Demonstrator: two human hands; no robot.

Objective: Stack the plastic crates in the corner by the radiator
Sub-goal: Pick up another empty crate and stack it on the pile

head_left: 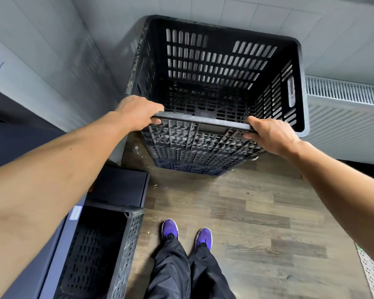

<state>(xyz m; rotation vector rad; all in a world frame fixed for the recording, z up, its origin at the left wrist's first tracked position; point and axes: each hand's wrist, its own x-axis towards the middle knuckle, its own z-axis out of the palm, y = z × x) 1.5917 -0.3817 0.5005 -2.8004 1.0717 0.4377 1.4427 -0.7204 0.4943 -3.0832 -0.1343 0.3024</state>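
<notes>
The crate is black moulded plastic, a deep rectangular box with rounded corners, walls cut in rows of upright slots and a grid base. Its near outer wall is a ribbed lattice, scuffed grey. The left grip curls over the left end of the near rim, fingers wrapped under the edge. The right grip clasps the right end of the same rim, so the crate lies straight ahead, between and beyond both. Beneath it show the lattice walls of lower crates, the lowest bluish. Smooth grey panelled walls meet behind it. A white ribbed radiator stands just right of the right grip. A second crate, black and slotted, lies below the left grip on the wood-grain plank floor. A small white label sits beside it, its writing unreadable
</notes>
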